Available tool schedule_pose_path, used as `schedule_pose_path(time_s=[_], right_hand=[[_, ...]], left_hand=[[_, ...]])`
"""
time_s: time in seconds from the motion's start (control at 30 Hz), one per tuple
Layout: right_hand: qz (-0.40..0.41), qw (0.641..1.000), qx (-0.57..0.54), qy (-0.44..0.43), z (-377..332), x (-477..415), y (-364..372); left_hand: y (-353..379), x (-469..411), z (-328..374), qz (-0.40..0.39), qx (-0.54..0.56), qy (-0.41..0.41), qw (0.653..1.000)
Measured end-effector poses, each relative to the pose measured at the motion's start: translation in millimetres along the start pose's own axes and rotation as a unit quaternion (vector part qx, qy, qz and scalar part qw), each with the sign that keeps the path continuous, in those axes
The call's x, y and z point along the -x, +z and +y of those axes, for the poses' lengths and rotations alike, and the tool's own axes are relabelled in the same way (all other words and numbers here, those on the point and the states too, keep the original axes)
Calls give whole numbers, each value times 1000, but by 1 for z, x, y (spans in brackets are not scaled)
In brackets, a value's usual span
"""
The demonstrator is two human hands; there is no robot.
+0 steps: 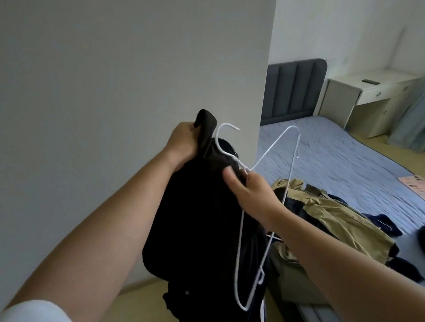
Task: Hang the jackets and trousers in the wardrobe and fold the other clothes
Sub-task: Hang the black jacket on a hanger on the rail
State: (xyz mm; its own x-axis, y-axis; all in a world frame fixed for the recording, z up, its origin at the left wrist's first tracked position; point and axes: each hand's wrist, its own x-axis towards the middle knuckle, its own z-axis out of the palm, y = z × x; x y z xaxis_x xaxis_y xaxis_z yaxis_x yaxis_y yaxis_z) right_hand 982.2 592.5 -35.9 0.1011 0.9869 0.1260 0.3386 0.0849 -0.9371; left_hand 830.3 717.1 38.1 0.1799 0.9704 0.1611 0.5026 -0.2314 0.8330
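While your left hand is bunching the soft black jacket collar, your right hand is pinching a thin white wire hanger, fingers clamped at its neck.

A tall white panel walls off the left of the bed, a heap of clothes covers the bed's near end, its middle up to the headboard lies free, and a desk stands beyond its far right corner.
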Motion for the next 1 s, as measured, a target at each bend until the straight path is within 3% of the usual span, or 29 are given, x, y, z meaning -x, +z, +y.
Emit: schedule_pose_path(time_s=[0.2, 0.37, 0.47, 0.6, 0.7, 0.8, 1.0], right_hand=[[-165, 976, 28, 139, -7, 6, -32], [-171, 969, -60, 165, -7, 14, -59], [-146, 961, -149, 181, -5, 18, -73], [-97, 947, -241, 191, -5, 15, -94], [-70, 946, -261, 181, -7, 12, -109], [-48, 940, -289, 176, -8, 9, -120], [0, 921, -343, 183, -6, 7, -136]], left_hand=[[6, 12, 18, 42, -121, 113, 985], [26, 26, 19, 68, -169, 124, 975], [42, 38, 8, 7, -155, 109, 982], [65, 58, -7, -103, 40, 65, 992], [84, 68, -32, -107, 110, -21, 988], [111, 87, -61, -97, 52, -160, 981], [158, 118, -90, -108, -137, -227, 958]])
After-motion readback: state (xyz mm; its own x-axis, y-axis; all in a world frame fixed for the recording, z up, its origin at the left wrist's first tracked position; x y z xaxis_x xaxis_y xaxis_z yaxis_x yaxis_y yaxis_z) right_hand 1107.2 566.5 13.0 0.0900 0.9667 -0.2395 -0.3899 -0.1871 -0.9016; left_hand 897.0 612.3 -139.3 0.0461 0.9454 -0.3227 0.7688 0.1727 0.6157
